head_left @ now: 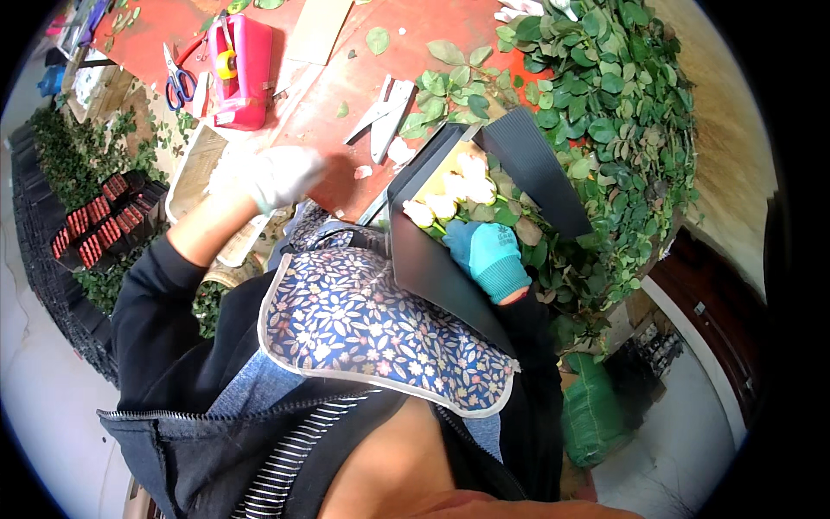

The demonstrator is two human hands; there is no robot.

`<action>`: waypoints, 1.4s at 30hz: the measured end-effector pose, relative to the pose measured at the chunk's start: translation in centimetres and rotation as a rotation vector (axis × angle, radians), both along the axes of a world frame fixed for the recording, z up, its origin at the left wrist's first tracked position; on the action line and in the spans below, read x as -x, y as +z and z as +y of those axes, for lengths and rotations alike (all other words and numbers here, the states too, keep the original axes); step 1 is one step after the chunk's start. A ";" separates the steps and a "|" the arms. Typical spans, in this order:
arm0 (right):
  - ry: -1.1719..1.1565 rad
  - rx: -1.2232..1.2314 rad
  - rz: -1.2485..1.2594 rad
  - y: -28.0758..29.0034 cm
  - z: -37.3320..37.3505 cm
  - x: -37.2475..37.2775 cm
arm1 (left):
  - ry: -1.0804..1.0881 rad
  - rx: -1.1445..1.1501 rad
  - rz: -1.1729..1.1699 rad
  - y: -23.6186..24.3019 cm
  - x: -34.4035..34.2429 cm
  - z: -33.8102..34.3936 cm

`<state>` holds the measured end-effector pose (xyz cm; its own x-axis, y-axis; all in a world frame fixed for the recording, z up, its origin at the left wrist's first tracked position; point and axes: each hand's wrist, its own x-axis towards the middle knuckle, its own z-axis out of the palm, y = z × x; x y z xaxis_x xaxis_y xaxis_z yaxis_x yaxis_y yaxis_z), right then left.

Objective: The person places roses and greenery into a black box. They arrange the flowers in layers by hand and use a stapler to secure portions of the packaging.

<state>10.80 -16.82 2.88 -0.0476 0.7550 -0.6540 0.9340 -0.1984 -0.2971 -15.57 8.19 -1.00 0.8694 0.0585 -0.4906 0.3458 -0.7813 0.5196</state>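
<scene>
Right up close, it's the black jacket (173, 458), cut off by the bottom edge, with the floral apron (372, 324) below the black board (432, 268). The board slants across that apron, its lower end meeting the right sleeve; a ribbed panel (536, 164) juts out on its right, and whether the two are joined, I can't tell. Here are the roses (441, 206), pale heads lying in the board's upper part over brown card (441, 171), stems mostly covered. The right hand (488, 255), teal-gloved, comes in over the board's right side, back up, fingers bent toward the stems; fingertips hidden, so no telling whether they pinch anything. Left of the board, the left hand (290, 177), white-gloved, hangs apart from it, elbow bent, pointing its way; blur swallows the fingers, so spread or pressed together, I can't say. Beyond the board, a white tool (391, 125), hard to identify, lies on the red table (337, 86); farther left, a pink dispenser (246, 91). Leaves (614, 130) crowd the board's right, and past them a white glove (519, 9) is cut off at the top.
</scene>
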 end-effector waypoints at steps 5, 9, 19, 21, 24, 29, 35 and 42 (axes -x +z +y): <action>-0.014 0.072 -0.008 -0.2 0.7 -0.1 | 0.464 0.469 -0.577 -1.9 -9.5 -6.6; -0.086 0.000 0.031 0.1 0.0 -0.2 | 0.409 0.447 -0.399 -0.6 -11.3 -7.1; -0.125 -0.005 0.037 0.2 0.0 -0.1 | 0.504 0.673 -0.367 -2.0 -12.2 -7.2; -0.130 -0.045 0.050 -0.6 -0.6 -0.3 | 0.527 0.724 -0.335 -1.9 -12.2 -7.3; -0.149 -0.075 0.071 -0.7 -0.8 -0.4 | 0.479 0.697 -0.347 -2.1 -12.4 -7.2; -0.145 -0.058 0.066 -0.5 -0.7 -0.5 | 0.554 0.804 -0.247 -1.3 -12.3 -7.5; -0.152 -0.054 0.056 -0.5 -0.5 -0.4 | 0.595 0.905 -0.206 -1.4 -12.1 -7.2; -0.145 -0.113 0.032 -0.4 -0.6 -0.4 | 0.609 0.882 -0.230 -2.4 -12.0 -7.4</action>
